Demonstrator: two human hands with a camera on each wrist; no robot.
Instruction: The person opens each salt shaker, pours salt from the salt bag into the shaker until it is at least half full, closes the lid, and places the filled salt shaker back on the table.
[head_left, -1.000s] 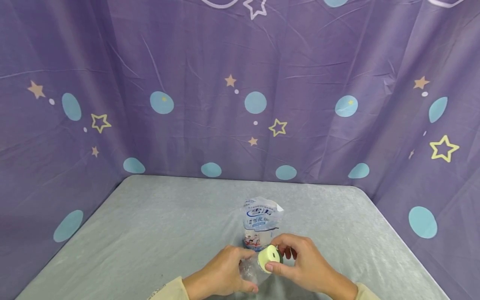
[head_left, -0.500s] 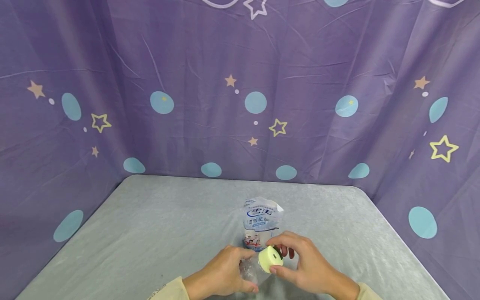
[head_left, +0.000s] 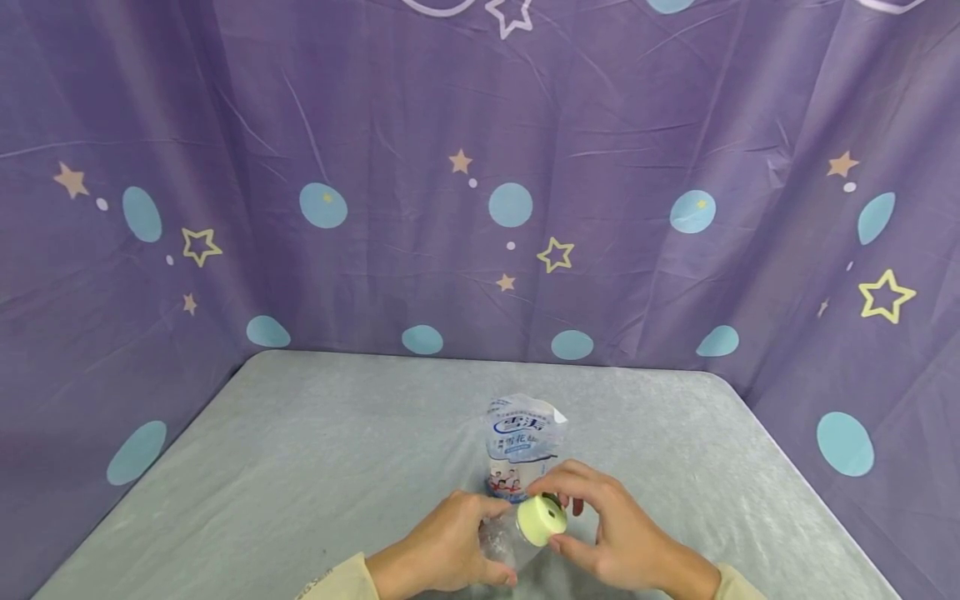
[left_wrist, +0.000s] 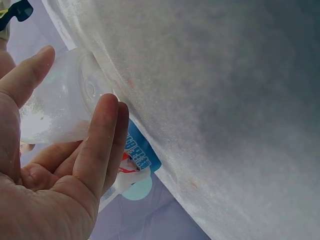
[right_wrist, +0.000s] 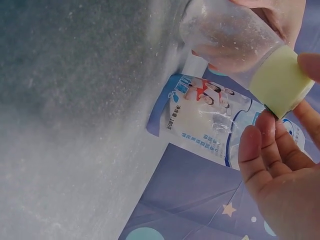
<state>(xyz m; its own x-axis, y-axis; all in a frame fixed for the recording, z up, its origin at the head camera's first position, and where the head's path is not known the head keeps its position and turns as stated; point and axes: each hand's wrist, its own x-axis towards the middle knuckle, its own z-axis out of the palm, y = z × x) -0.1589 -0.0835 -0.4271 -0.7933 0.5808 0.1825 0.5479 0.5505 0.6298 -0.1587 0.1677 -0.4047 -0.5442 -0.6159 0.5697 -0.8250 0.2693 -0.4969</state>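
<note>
1. Across the lower part of my head feed lies a pale grey desk (head_left: 360, 433), its cloth-like surface lightly creased, its far corners rounded.
2. Behind it and along both sides I see a purple curtain (head_left: 420, 100), folded and wrinkled, printed with stars, white dots and pale blue rounds.
3. At the near middle of the desk I have a clear bottle (head_left: 504, 542), tilted to the right, its wall cloudy with specks; I can't tell whether its base touches the surface.
4. The left hand (head_left: 450, 542) grips the bottle's body, thumb on one side, fingers (left_wrist: 97, 145) on the other.
5. The right hand (head_left: 618, 533) pinches the pale yellow-green cap (head_left: 540, 522) on the bottle between thumb and forefinger; its remaining fingers bend loosely beside it.
6. Just behind the bottle stands an upright bag (head_left: 521, 442) with blue lettering and a picture of people.
7. Cream sleeves (head_left: 347, 582) enter at the bottom edge.
</note>
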